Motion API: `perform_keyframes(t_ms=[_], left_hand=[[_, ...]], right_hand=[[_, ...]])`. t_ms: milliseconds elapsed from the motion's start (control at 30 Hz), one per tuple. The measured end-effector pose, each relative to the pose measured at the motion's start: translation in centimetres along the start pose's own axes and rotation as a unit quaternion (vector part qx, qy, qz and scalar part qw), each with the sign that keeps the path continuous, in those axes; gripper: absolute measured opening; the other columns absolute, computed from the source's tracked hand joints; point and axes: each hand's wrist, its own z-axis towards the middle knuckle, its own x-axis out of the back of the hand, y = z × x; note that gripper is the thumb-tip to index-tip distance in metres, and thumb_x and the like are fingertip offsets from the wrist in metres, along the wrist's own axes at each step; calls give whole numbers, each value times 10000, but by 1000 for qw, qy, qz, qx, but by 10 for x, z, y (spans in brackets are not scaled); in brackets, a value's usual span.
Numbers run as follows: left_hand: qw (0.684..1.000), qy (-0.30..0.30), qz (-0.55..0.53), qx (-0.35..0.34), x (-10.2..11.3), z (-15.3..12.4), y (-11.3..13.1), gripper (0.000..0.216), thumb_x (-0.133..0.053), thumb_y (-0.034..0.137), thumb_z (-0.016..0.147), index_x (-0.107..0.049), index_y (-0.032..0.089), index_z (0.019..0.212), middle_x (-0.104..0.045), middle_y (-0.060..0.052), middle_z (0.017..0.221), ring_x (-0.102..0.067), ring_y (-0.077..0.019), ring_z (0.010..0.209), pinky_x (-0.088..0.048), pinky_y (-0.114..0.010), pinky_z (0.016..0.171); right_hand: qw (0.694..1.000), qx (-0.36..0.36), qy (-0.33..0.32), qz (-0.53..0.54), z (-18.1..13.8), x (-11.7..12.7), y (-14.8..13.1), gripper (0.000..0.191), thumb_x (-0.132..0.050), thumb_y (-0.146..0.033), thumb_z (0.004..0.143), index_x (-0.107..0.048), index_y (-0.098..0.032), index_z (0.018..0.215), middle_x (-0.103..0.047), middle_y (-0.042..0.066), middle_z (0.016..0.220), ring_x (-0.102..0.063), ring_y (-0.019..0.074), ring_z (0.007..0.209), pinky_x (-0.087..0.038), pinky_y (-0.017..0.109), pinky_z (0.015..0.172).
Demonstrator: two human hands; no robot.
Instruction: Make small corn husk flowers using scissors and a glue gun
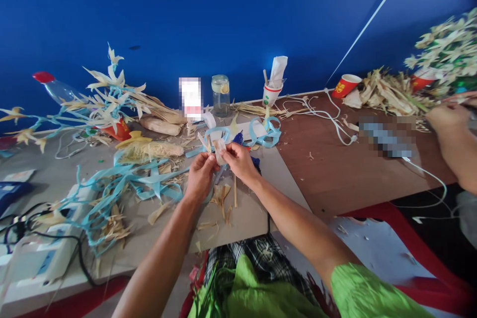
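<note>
My left hand point(199, 175) and my right hand point(240, 161) meet over the middle of the table. Both pinch a small pale strip of dried corn husk point(219, 150) between thumbs and fingertips, holding it upright. Below the hands lie loose husk scraps point(221, 194) on a grey board point(246, 218). Light blue ribbon loops point(265, 131) lie just behind the hands, and a tangle of blue ribbon point(122, 184) spreads to the left.
A husk-flower branch point(108, 89) lies at the left. A glass jar point(220, 94), a paper cup with tools point(271, 90), a red cup point(346, 84) and a husk pile point(387, 92) line the back. Another person's hand point(452, 124) works at the right. White cable point(335, 126) crosses the brown table.
</note>
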Motion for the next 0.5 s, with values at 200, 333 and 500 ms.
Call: perform_keyframes(t_ms=[200,333,500], left_hand=[[1000,-8,7,-1,1,0,-2,242,-737,342,693,-597,160,772,-568,22,640,-493,-64,557,-385,-206,587],[1000,-4,24,-5,2,1,-4,227,-751,291,675,-593,161,772,-566,32,650,-501,-60,561,-389,-203,592],[999,12,49,5,3,2,-5,229,-765,259,644,-583,152,734,-552,44,637,-490,-52,529,-373,-197,551]], right_hand=[[1000,4,20,-23,0,0,0,202,-546,-373,749,-519,-185,678,-530,-4,640,-464,128,609,-378,250,591],[1000,3,17,-21,0,-1,1,198,-543,-370,755,-527,-182,696,-545,2,657,-481,134,625,-384,252,601],[1000,2,17,-12,-1,-1,2,203,-553,-378,750,-529,-181,708,-549,3,670,-486,135,639,-389,249,604]])
